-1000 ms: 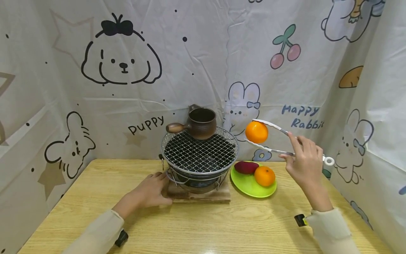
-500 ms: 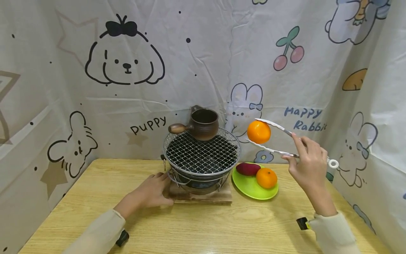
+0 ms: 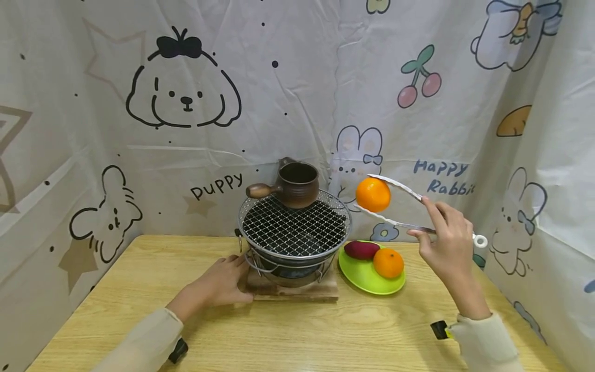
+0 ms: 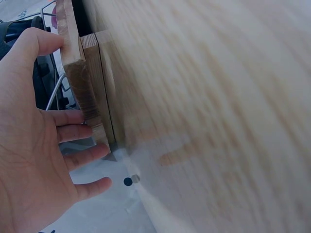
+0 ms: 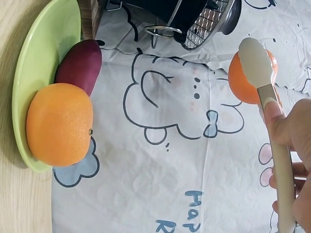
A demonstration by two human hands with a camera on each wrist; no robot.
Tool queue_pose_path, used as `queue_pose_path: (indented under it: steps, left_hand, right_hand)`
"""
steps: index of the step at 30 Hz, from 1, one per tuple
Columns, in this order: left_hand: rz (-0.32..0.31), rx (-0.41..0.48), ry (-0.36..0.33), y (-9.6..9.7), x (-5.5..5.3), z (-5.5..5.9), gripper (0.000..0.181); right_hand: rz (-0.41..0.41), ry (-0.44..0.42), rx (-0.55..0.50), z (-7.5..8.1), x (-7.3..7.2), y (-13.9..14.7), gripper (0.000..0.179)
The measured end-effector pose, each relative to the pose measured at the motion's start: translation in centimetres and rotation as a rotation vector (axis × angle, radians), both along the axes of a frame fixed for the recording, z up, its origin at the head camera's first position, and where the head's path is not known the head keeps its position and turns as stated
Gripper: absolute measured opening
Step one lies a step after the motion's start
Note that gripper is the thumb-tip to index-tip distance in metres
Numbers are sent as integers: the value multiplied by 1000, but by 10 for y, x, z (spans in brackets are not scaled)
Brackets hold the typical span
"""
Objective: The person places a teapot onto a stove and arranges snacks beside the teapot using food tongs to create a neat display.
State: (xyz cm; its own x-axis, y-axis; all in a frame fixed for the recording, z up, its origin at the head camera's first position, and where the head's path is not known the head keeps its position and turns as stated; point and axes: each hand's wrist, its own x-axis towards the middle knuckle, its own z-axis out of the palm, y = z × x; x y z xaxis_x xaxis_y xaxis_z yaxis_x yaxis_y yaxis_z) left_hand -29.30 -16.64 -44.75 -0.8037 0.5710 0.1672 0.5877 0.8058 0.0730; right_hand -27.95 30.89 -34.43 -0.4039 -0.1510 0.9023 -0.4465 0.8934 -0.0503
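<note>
My right hand (image 3: 448, 240) grips a pair of tongs (image 3: 413, 226) with white tips. Between the tips is an orange (image 3: 373, 195), raised in the air to the right of the round grill (image 3: 295, 227). My left hand (image 3: 218, 281) touches the left end of the wooden board (image 3: 297, 292) under the grill. In the left wrist view, the thumb and spread, fairly straight fingers rest against the board's edge (image 4: 77, 77). A second orange (image 3: 388, 263) and a purple-skinned sweet potato (image 3: 361, 250) lie on a green plate (image 3: 362, 281) below the tongs.
A brown clay pot (image 3: 297, 186) with a side handle stands at the back of the grill's wire mesh. The wooden table (image 3: 297, 336) ends at a printed cloth (image 3: 288, 77) behind it and at the sides.
Over the last half second the tongs and the orange in them have shifted slightly left towards the grill. My left hand stays at the board.
</note>
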Motion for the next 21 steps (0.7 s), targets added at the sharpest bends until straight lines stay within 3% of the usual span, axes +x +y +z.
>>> queue_pose_path:
  steps: [10, 21]
  left_hand:
    - [-1, 9, 1, -1, -1, -2, 98]
    - [1, 1, -20, 0, -1, 0, 95]
  right_hand:
    - [42, -68, -34, 8, 2, -9, 81]
    - [86, -117, -3, 23, 3, -26, 82]
